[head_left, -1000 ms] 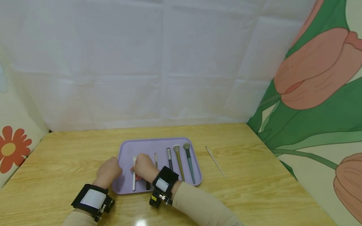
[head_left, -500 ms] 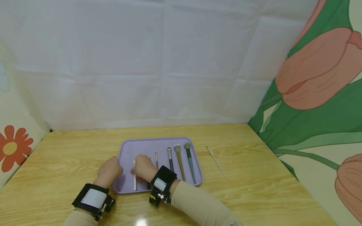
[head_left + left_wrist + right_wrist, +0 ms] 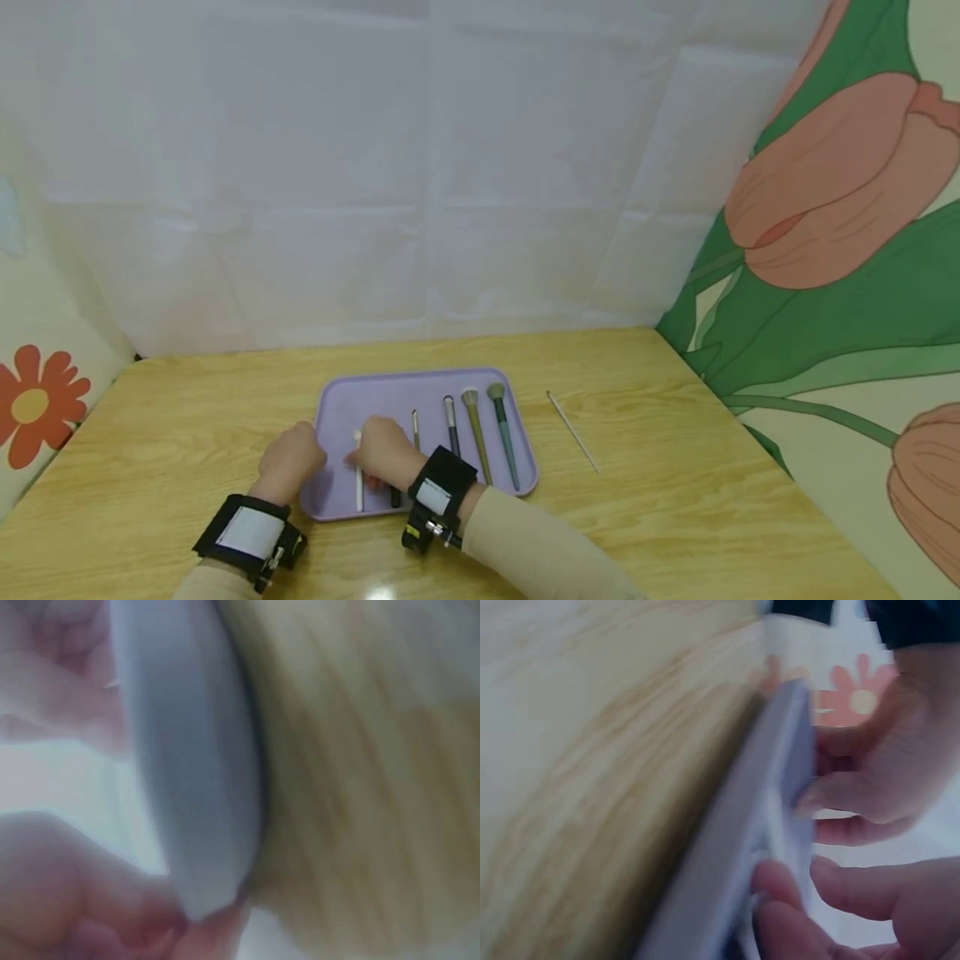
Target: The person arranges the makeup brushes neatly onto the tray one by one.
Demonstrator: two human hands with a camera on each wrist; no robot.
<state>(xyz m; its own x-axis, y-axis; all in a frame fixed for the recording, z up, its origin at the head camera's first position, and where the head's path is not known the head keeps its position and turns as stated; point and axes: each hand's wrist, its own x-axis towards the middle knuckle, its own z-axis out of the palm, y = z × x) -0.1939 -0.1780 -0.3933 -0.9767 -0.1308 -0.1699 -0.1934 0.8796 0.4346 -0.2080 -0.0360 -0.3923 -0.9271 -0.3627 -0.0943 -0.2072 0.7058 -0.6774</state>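
A lilac tray (image 3: 390,385) lies on the wooden table with several makeup brushes set side by side on it. My left hand (image 3: 291,454) pinches the tray's left rim; in the left wrist view its fingertips (image 3: 210,930) close on the edge. My right hand (image 3: 382,450) reaches over the tray, thumb and fingers on either side of a white makeup brush (image 3: 359,492), pinching it. The fingertips are mostly hidden in the head view. Beneath that hand a black brush handle (image 3: 395,497) shows.
A thin brush (image 3: 416,427), a dark-handled brush (image 3: 452,423), an olive brush (image 3: 476,429) and a green brush (image 3: 505,433) lie to the right on the tray. A slim white stick (image 3: 572,431) lies on the table (image 3: 660,467) beyond. White sheeting (image 3: 435,208) hangs behind.
Both hands stay where they were, with only a very small shift of the right fingers by the white brush. The whole view has tilted slightly; tray and brushes keep their places.
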